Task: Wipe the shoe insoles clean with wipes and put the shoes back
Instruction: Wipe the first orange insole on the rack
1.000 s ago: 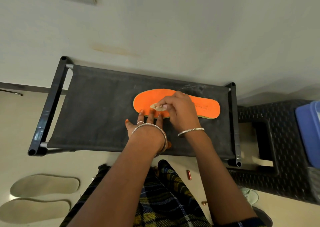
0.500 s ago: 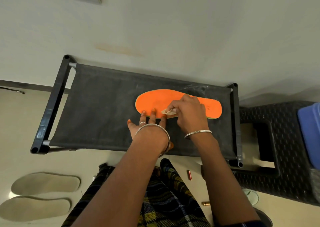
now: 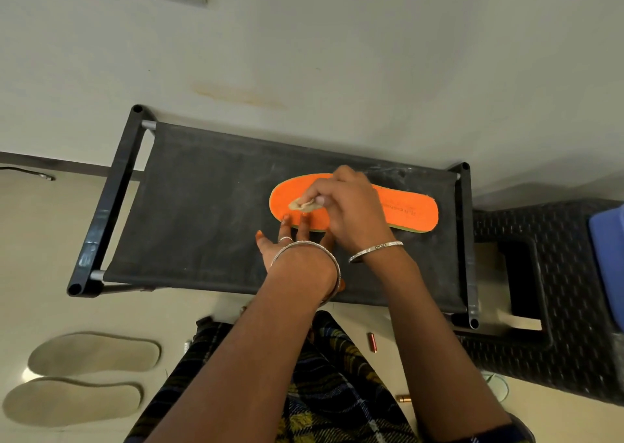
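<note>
Wipe (image 3: pixel 304 205) on the orange insole (image 3: pixel 405 211)!
My right hand (image 3: pixel 351 212) pinches it there; my left hand (image 3: pixel 290 253), fingers straight, pins the edge.

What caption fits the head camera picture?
A person's right hand holds a crumpled wipe on an orange insole on a black fabric rack; the left hand steadies it.

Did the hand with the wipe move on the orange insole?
Yes. The right hand slid the wipe toward the wide end of the orange insole, on the picture's left, farther from its printed lettering.
</note>
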### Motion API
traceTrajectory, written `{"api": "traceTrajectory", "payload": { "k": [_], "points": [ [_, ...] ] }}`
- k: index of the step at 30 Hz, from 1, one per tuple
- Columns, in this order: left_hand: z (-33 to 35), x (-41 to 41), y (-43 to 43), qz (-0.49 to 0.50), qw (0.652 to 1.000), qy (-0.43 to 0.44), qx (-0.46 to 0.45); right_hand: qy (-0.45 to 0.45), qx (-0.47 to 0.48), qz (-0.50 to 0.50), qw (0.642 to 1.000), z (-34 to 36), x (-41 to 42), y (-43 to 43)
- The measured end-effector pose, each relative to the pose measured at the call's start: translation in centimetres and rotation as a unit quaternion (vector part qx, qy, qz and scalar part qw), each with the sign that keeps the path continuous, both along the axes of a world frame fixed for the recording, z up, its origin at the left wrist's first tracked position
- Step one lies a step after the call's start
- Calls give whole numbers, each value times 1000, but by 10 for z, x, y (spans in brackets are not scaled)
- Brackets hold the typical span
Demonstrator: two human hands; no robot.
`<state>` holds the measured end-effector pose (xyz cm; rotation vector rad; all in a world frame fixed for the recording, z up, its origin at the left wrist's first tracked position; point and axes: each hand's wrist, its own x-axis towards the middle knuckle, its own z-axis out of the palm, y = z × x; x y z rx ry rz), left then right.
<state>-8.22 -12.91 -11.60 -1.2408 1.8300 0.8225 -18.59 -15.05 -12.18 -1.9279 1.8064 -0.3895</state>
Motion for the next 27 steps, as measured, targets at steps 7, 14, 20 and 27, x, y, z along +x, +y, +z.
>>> {"api": "traceTrajectory", "payload": {
  "k": [7,14,20,27],
  "points": [
    [3,1,1,-14,1000,3,-12,138,61,119,981,3,15,-19],
    [-3,0,-1,-14,1000,7,-15,67,73,128,987,-3,15,-14],
    [-6,7,-1,8,1000,26,-10,69,-52,-175,981,-29,-35,-7],
    [-5,7,-2,24,1000,3,-16,27,-89,-205,974,-46,-31,4]
  ]
}}
